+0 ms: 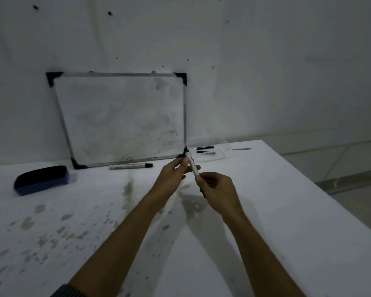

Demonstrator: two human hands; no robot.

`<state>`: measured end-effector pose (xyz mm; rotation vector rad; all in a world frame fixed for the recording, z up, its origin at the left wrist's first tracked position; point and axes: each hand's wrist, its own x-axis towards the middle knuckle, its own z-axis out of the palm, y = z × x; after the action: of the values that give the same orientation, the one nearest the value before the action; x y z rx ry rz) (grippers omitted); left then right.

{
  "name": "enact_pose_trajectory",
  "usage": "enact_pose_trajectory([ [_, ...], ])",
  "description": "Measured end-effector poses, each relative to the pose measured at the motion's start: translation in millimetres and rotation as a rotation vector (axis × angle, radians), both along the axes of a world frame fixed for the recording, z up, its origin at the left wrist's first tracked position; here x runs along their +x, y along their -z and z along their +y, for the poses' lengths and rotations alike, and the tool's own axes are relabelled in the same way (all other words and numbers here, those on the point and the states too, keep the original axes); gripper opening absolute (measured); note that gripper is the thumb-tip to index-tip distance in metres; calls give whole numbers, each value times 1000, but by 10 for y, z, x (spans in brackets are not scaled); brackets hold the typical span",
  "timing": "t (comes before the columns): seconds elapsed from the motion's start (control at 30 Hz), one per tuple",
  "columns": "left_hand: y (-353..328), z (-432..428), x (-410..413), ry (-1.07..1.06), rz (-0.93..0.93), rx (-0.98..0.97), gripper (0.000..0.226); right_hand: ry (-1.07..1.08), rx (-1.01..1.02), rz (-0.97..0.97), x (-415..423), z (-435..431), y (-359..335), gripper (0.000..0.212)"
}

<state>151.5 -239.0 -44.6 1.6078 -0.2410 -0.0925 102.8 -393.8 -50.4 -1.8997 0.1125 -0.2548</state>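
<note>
White marker (192, 167) is pinched between left hand (174, 174) and right hand (216, 189), with whiteboard (124, 116), second marker (130, 166) and eraser (42, 180) beyond.

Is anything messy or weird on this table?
Yes. The table is blotched with greyish stains, mostly left and middle, like dried spills. The whiteboard leaning on the wall is smudged with old marks. The marker held by the left hand and right hand looks fine.

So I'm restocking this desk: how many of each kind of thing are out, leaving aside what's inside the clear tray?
Markers: 2, the held marker and the lying marker
Whiteboard: 1
Eraser: 1
Clear tray: 1
Grey strip: 1
Total: 6
</note>
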Motion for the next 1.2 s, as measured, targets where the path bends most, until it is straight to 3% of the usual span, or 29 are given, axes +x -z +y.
enact_pose_trajectory([
  [0.17,364,11,218,-242,-184,522,31,43,-90,31,285,-531,-56,12],
  [0.27,510,122,232,-277,-231,542,29,1,-74,53,397,-566,3,8],
  [0.4,504,341,226,-432,-270,602,24,-76,-219,54,515,-299,140,14],
  [0.67,535,1402,81,-650,-209,967,38,-215,-485,-119,888,576,192,21],
  [0.83,557,1641,28,-713,-132,790,76,-286,-641,-267,1085,1206,234,24],
  [0.93,563,1634,59,-776,-123,780,94,-298,-680,-328,1161,1469,282,20],
  [1.2,653,1686,124,-850,-129,847,103,-217,-762,-398,1263,1758,379,22],
])
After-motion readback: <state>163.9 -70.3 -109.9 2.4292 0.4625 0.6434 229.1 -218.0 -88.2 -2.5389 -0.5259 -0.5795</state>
